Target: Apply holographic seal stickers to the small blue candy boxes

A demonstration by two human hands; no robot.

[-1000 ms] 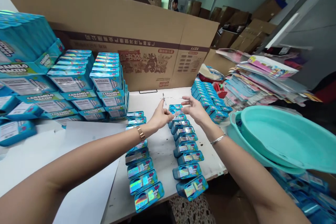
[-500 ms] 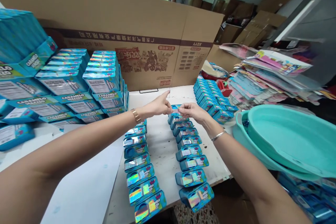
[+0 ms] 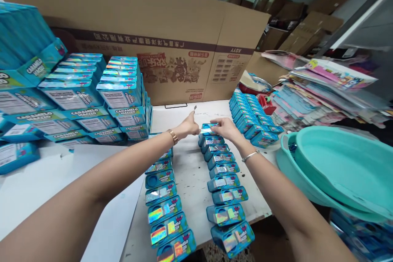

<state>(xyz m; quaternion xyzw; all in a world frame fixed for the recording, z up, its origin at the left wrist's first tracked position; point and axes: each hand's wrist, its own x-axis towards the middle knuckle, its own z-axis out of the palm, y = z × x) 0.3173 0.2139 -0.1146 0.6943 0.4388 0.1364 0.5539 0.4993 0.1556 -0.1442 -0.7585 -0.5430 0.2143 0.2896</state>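
Where the white table (image 3: 190, 180) ends at its near edge, 2 columns of small blue boxes run far, a bare lane between them. Right column: 8 counted (left partly hidden). Left hand (image 3: 188, 126) and right hand (image 3: 225, 128) pinch a shiny label (image 3: 206, 130) on the farthest box (image 3: 208, 128).
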